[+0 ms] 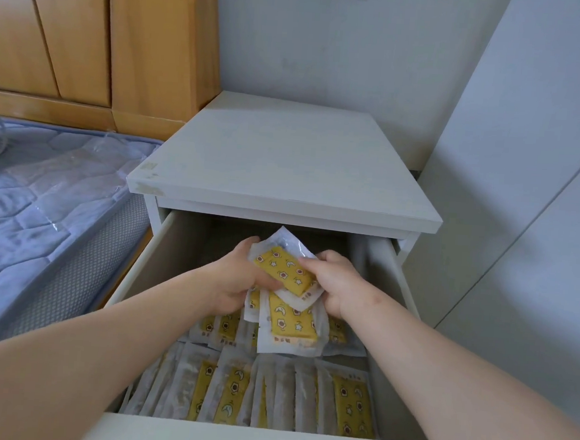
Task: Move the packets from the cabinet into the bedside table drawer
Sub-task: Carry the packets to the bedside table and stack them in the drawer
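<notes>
The white bedside table's top drawer stands pulled out toward me. Inside it are several yellow packets in clear wrap, printed with stars and moons, standing in a row along the front. Both hands are inside the drawer over its middle. My left hand and my right hand grip a small bunch of the same packets from either side, above loose packets lying flat. The back of the drawer is dark and partly hidden.
The bedside table's top is bare. A mattress in plastic wrap lies to the left, wooden wardrobe doors behind it. A white cabinet panel rises on the right, close to the drawer's side.
</notes>
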Demonstrator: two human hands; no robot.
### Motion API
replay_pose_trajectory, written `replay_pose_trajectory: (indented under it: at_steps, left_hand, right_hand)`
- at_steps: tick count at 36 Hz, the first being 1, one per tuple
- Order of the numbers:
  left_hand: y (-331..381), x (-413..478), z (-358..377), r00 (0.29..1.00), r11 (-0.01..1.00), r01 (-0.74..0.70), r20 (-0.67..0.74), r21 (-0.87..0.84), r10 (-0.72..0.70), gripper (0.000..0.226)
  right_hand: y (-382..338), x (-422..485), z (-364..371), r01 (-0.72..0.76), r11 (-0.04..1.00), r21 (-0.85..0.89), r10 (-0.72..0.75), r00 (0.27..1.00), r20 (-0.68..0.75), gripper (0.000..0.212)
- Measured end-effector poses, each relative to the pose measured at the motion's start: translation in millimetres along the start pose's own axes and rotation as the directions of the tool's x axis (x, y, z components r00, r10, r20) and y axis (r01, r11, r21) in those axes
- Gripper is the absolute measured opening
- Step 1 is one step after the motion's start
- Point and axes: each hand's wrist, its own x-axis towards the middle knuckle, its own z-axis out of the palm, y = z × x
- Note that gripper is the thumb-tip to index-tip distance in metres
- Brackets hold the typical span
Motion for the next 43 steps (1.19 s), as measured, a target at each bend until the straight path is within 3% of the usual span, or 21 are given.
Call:
replay_pose_trajectory:
  at_steps: [4, 7, 12, 14, 17, 23, 29, 33, 37, 43]
  left_hand:
    - [-2.6, -1.6, 1.3, 1.000, 1.000, -0.009, -0.015, 0.019, 0.010, 0.094]
    - [-4.5, -1.1, -1.5, 0.992, 1.000, -0.016, -0.127, -0.005, 0.015, 0.089]
    - [-4.0, 0.4, -12.3, 0.929, 0.989, -0.113, -0.364, -0.091, 0.072, 0.081]
    - [-4.1, -0.8, -14.3, 0.900, 0.986, -0.157, -0.420, -0.061, 0.118, 0.077]
    - [-5.4, -4.0, -12.8, 0.867, 0.979, -0.201, -0.459, 0.030, 0.192, 0.071]
    - [-5.9, -10.5, -7.7, 0.877, 0.978, -0.174, -0.433, 0.115, 0.207, 0.064]
    - [-2.3, -14.3, 3.4, 0.957, 0.985, -0.085, -0.262, 0.151, 0.123, 0.096]
    - [-4.2, -6.7, 19.3, 0.970, 0.977, -0.042, -0.227, 0.208, 0.090, 0.096]
    - [-9.8, 12.8, 36.3, 0.966, 0.954, 0.050, -0.257, 0.294, 0.029, 0.092]
    - [-27.6, 41.4, 71.8, 0.962, 0.875, 0.163, -0.270, 0.456, -0.038, 0.096]
  right_hand:
    - [0.7, 1.0, -0.6, 0.028, 0.990, 0.137, -0.017, 0.997, -0.079, 0.011]
    - [-0.4, -0.4, -2.3, 0.036, 0.979, 0.200, -0.015, 0.995, -0.101, 0.010]
    - [0.5, -15.0, -4.2, -0.121, 0.989, 0.087, 0.114, 0.991, 0.073, 0.010]
    - [2.7, -19.9, -0.8, -0.160, 0.984, 0.077, 0.145, 0.974, 0.172, 0.016]
    - [4.5, -23.8, 6.0, -0.134, 0.988, 0.079, 0.113, 0.967, 0.230, 0.008]
    - [2.6, -29.0, -0.4, 0.023, 0.998, -0.066, -0.012, 0.987, 0.158, 0.012]
    - [-5.1, -35.0, -18.5, 0.062, 0.961, -0.268, -0.033, 0.993, 0.112, 0.011]
    - [-8.7, -36.8, -32.9, 0.097, 0.867, -0.490, -0.071, 0.995, 0.071, 0.004]
    - [-6.8, -33.7, -41.5, 0.144, 0.744, -0.653, -0.229, 0.972, -0.046, 0.040]
    - [-3.1, -28.2, -44.5, 0.146, 0.634, -0.759, -0.289, 0.956, -0.058, 0.043]
